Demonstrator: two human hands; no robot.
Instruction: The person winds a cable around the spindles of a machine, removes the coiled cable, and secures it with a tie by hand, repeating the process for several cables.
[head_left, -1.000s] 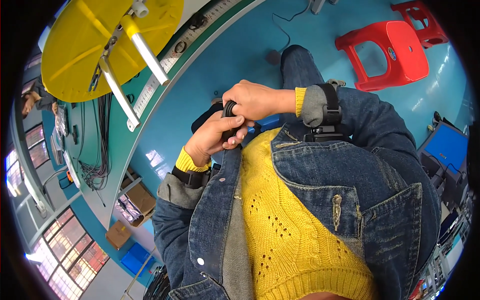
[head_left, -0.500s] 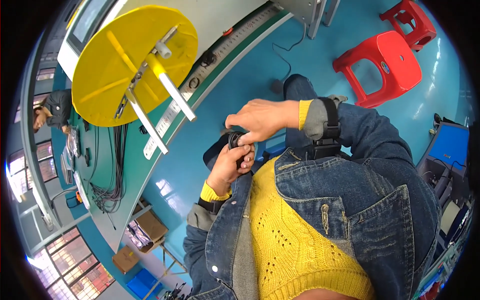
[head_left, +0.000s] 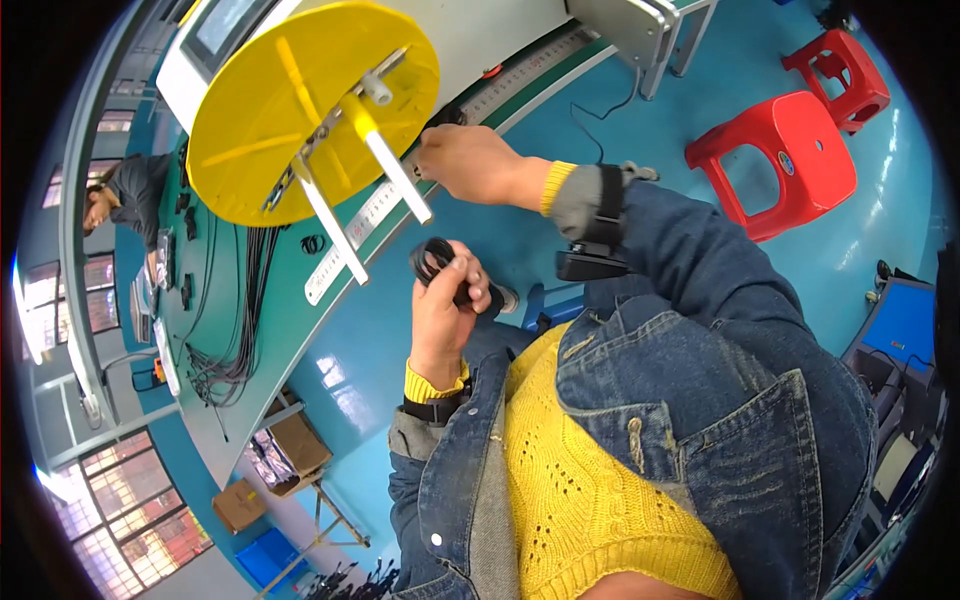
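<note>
My left hand is closed round a small coil of black cable, which sticks out above the thumb and fingers. Away from it, my right hand is over the bench edge, beside the metal ruler. Its fingers are curled and their tips come together at the ruler; what they pinch, if anything, is hidden. Just behind that hand lies a small black bunch. To the left stands a yellow disc with two pale metal rods jutting toward me.
Long black cables and a small black coil lie on the green bench. Red stools stand on the blue floor at the right. A person sits at the far left. Cardboard boxes are below the bench.
My right hand has left the coil and moved up to the ruler on the bench. My left hand keeps the coil, now raised slightly and to the left. The view has shifted.
</note>
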